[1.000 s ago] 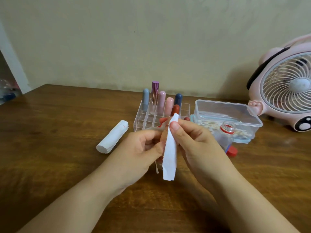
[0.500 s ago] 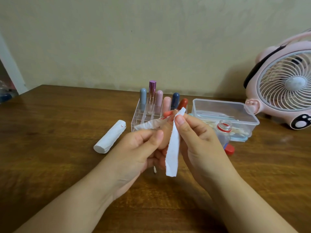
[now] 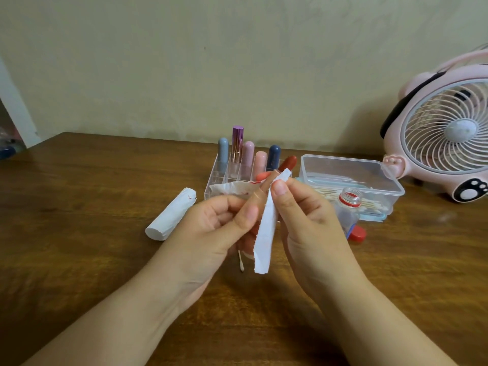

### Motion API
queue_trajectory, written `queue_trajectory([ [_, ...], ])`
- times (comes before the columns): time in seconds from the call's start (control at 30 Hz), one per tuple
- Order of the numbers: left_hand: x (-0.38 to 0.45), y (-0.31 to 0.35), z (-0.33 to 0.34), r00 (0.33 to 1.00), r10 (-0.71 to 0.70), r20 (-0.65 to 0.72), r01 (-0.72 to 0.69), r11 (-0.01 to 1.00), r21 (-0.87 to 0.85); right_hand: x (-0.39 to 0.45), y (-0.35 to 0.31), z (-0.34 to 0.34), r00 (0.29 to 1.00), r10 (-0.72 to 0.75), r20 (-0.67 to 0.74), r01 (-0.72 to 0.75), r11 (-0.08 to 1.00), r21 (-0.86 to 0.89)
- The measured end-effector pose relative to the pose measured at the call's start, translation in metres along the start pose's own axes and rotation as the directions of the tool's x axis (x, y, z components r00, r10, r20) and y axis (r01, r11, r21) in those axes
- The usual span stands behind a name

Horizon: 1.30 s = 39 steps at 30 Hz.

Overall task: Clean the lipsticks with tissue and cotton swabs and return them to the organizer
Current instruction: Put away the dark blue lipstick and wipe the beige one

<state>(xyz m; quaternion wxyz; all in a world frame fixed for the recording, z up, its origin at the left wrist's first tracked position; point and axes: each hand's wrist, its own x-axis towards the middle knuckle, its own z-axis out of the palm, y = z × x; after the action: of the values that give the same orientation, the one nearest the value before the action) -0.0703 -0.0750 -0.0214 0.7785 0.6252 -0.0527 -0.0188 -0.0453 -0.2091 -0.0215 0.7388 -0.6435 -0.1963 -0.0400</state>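
Observation:
My left hand (image 3: 216, 233) grips a peach lipstick (image 3: 261, 188) that points up and to the right, its orange-red tip just above my fingers. The same hand holds a red-stained tissue (image 3: 232, 188) and a cotton swab (image 3: 240, 261) that sticks out below. Beside the lipstick, my right hand (image 3: 309, 223) pinches the top of a white tissue strip (image 3: 266, 233) that hangs down. Behind my hands stands the clear organizer (image 3: 214, 178) with several lipsticks (image 3: 247, 157) upright and a red one (image 3: 287, 163) leaning.
A white tissue roll (image 3: 171, 215) lies left of my hands on the wooden table (image 3: 79, 207). A clear box of cotton swabs (image 3: 343, 173), a small open bottle (image 3: 348, 204) and its red cap (image 3: 357, 233) are on the right. A pink fan (image 3: 443, 136) stands at the far right.
My left hand has tilted the lipstick up, and the stained tissue now shows to its left. The right hand keeps hold of the white strip beside it.

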Motion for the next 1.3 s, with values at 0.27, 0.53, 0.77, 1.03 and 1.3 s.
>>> queue_trajectory([
  [0.27, -0.001, 0.0006, 0.0003, 0.994, -0.084, 0.065, 0.087, 0.996, -0.033, -0.002, -0.0017, 0.0004, 1.0, -0.017, 0.008, 0.018, 0.999, -0.034],
  [0.53, 0.0019, 0.0003, -0.0034, 0.994, 0.092, -0.067, -0.096, 0.993, -0.062, -0.0012, 0.0034, 0.0004, 0.998, -0.06, 0.029, 0.063, 0.992, -0.11],
  [0.77, 0.0006, -0.0006, -0.0023, 0.994, -0.082, 0.073, 0.089, 0.991, -0.101, -0.0024, -0.0014, -0.0002, 0.998, -0.043, 0.043, 0.046, 0.997, -0.056],
  [1.03, 0.0017, 0.0033, -0.0061, 0.981, 0.168, -0.093, -0.166, 0.986, 0.029, -0.003, 0.0048, 0.0034, 0.998, -0.05, 0.023, 0.052, 0.992, -0.114],
  [1.3, -0.0005, 0.0031, -0.002, 0.994, 0.105, 0.027, -0.106, 0.994, 0.031, -0.0056, 0.002, 0.0047, 0.999, -0.004, 0.035, 0.004, 1.0, -0.004],
])
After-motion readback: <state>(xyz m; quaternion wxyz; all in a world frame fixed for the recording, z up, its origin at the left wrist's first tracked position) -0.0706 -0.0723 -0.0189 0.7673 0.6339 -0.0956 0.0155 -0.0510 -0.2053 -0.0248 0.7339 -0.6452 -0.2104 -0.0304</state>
